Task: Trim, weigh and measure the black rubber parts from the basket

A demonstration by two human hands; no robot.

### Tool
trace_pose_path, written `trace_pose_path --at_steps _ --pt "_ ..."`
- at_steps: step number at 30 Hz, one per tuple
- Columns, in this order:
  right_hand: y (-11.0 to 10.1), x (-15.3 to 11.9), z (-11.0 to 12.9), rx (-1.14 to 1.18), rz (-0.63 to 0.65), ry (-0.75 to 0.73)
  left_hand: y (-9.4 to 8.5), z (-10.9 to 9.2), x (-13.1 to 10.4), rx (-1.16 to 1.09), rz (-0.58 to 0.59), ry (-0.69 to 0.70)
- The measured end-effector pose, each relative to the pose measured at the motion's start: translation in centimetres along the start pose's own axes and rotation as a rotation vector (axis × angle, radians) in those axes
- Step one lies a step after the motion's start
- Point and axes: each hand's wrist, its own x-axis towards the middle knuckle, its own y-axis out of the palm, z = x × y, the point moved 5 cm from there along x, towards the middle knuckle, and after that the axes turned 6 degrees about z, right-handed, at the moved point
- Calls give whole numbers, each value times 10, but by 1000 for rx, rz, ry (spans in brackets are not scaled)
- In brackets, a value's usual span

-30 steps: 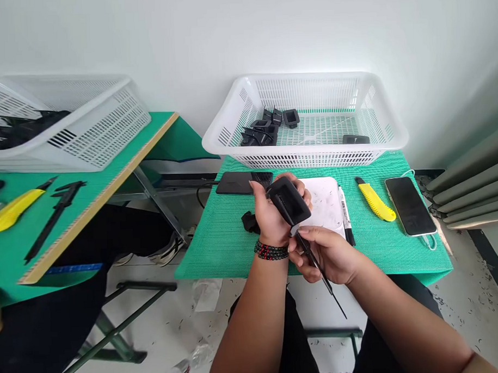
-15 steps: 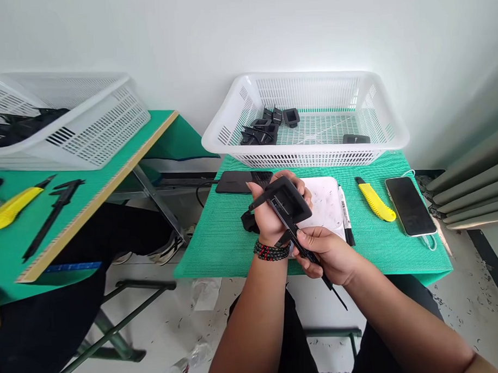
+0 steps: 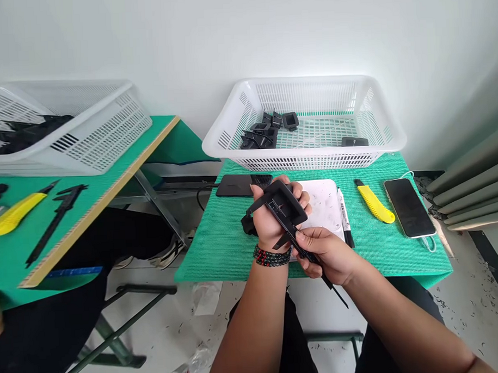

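Note:
My left hand (image 3: 267,221) is closed around a black rectangular plastic frame part (image 3: 295,202) with a recessed middle, its fingers curled behind the far edge. A black caliper (image 3: 290,228) lies across the part, jaws toward the upper left and depth rod sticking out at the lower right. My right hand (image 3: 325,252) grips the caliper's body, thumb on top. Whether the jaws touch the part I cannot tell. Another black piece (image 3: 248,224) sits just left of my left hand, partly hidden by it. Beneath the hands is a white pad (image 3: 321,203) with dark specks.
A white basket (image 3: 305,158) at the back holds several black parts. Right of the pad lie a marker (image 3: 345,218), a yellow knife (image 3: 374,201) and a phone (image 3: 410,208). A dark flat device (image 3: 236,185) lies left. Another person sits at the left table (image 3: 111,213).
The black part tilts slightly and shifts a little left against the caliper. Both hands keep their holds. The whole view has shifted slightly.

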Motion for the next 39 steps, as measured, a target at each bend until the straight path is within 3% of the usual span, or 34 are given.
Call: trace_pose_path --at_steps 19,22,26,29,33,39 --pt "9 -5 0 18 58 10 0 -5 -7 -7 -45 -2" --pt "18 -14 1 24 113 13 -8 -6 -8 -34 -159 75" --pt "24 -31 8 -15 122 -36 -13 -13 -13 5 -326 321" --pt "19 -40 18 -61 61 -151 -1 -16 -19 116 -293 461" --pt "8 -47 27 -99 -59 -278 10 -12 -26 211 -203 511" --pt "4 -58 27 -221 -182 -372 12 -3 -44 309 -169 579"
